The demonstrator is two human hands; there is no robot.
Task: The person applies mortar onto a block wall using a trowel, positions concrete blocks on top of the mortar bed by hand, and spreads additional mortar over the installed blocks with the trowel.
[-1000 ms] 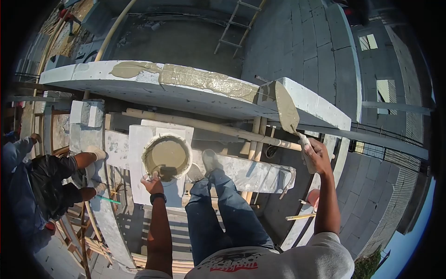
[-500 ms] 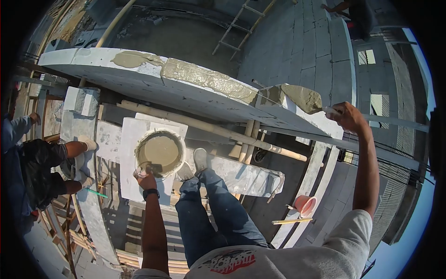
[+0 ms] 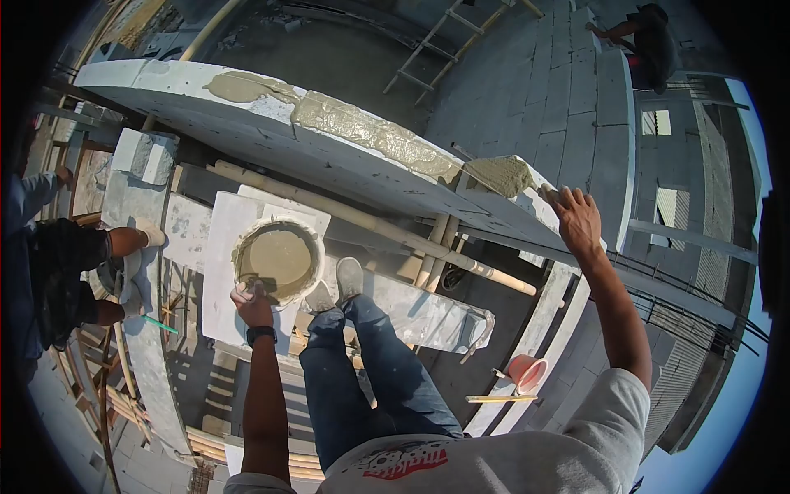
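A bucket [image 3: 237, 257] of grey wet mortar [image 3: 280, 253] stands on a white block [image 3: 216, 305] before me. My left hand [image 3: 252, 303] is closed at the bucket's near rim; a dark shadow falls across the mortar beside it. To the right, my right hand [image 3: 579, 221] grips a trowel by its handle, mostly covered by the fingers. Its mortar-coated blade [image 3: 500, 175] lies along the top of the pale block wall [image 3: 329, 156], near the wall's right end. A wet mortar strip [image 3: 362, 132] covers the wall top farther left.
Bamboo poles [image 3: 378, 226] run below the wall. My feet rest on a concrete plank [image 3: 428, 309]. A pink bucket [image 3: 527, 373] sits on the right. One person [image 3: 62, 272] stands at left, another [image 3: 650, 45] is at upper right. A ladder [image 3: 436, 45] leans beyond the wall.
My right hand and the trowel have moved left along the wall top, the blade now lower against it. My left hand stays at the bucket rim. The whole view has shifted slightly.
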